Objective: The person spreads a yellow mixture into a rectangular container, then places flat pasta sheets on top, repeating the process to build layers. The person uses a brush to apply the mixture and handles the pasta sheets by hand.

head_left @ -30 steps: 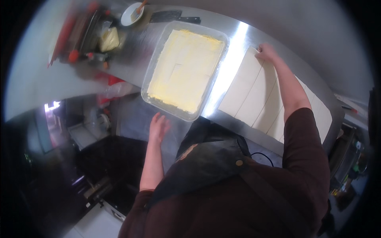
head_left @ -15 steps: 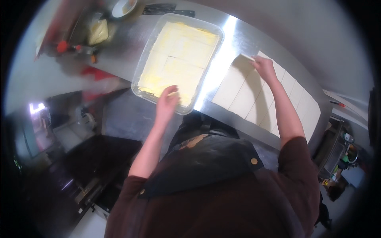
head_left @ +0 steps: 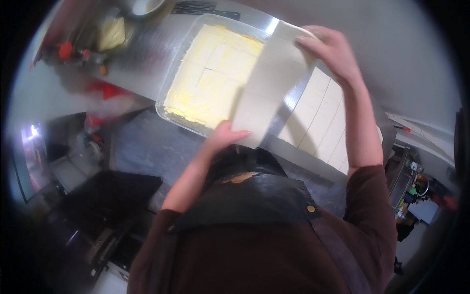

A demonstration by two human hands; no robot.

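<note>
A pale strip of rolled dough (head_left: 271,81) hangs between my two hands, over the right edge of a clear plastic tub (head_left: 163,116). My left hand (head_left: 225,137) grips its near end, thumb laid across the top. At the far end my right hand (head_left: 333,51) pinches the strip's edge. Inside the tub lie flat dough sheets (head_left: 223,66) smeared with a yellow, butter-like spread. The strip hides the tub's right side. More cut dough strips (head_left: 316,115) rest side by side on the metal table to the right, partly behind my right forearm.
On the metal table (head_left: 147,63), a pale yellow block (head_left: 112,34) sits at the far left. A white bowl (head_left: 147,6) and a dark-handled utensil (head_left: 226,14) lie along the back. Shelving with assorted items (head_left: 416,186) stands at the far right.
My right hand has lifted a dough strip off the table and carried it left toward the tub. My left hand has moved slightly right and taken hold of its near end.
</note>
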